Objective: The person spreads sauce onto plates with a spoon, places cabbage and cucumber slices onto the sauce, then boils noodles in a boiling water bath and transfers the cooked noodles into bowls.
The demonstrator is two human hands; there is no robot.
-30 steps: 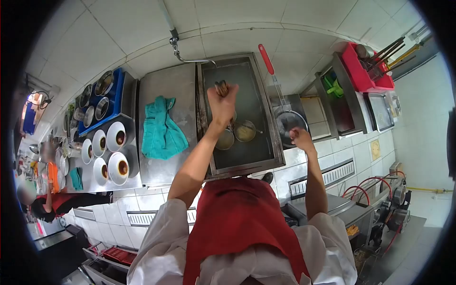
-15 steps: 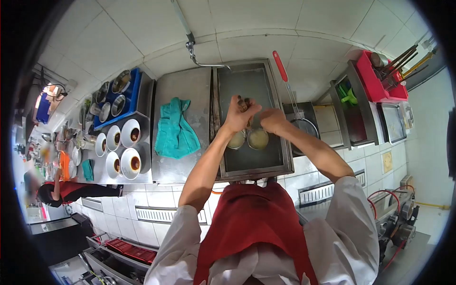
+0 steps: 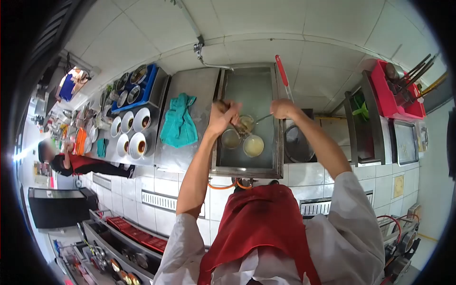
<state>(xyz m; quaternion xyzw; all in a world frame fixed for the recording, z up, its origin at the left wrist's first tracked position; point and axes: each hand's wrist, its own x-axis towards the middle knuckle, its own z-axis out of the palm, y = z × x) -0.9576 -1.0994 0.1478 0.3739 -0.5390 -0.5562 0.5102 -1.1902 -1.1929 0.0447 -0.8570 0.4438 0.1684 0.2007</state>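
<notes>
My left hand is closed around brown handles over a steel boiling tank of cloudy water. Below it sit two round noodle strainers: a left one and a right one filled with something pale yellow. My right hand is closed at the tank's right edge on the thin metal handle of a third noodle strainer. That strainer is tilted beside my left fingers, with pale contents. How many handles my left hand grips is hidden.
A teal cloth lies on the steel counter left of the tank. Beyond are several white bowls with dark sauce. A red-handled skimmer leans at the right, near a round pot. Another person stands far left.
My hands have moved apart; the right went right and up with a strainer handle. One strainer now sits apart from the other two. The view has shifted slightly.
</notes>
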